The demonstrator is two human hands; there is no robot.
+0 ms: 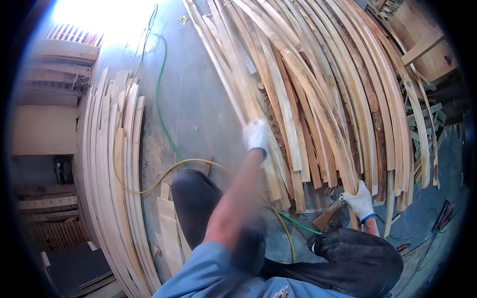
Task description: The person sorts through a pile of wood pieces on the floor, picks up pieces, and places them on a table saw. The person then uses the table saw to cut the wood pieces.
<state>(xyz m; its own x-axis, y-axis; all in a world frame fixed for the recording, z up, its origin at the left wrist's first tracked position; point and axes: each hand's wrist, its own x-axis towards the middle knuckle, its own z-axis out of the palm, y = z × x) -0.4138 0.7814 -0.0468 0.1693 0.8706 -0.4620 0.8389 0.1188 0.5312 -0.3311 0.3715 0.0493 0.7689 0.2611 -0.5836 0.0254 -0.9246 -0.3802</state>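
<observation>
My left hand (257, 135), in a white glove, is closed on a long pale wooden board (239, 82) on the left side of a wide stack. Motion smears that board and my forearm. At the near end of the stack, my right hand (358, 202), also gloved, with a blue cuff, grips the end of a long brown-streaked wooden strip (325, 119). This strip lies slantwise over the other strips (380, 114), several of which show bark edges. The fingertips of both hands are partly hidden.
Another pile of long boards (107, 174) lies on the left. Short boards (171, 231) rest beside my left knee. A yellow hose (161, 175) and a green hose (158, 99) cross the grey floor (196, 89). Wooden shelving (44, 129) stands far left, red-handled tools (441, 218) at right.
</observation>
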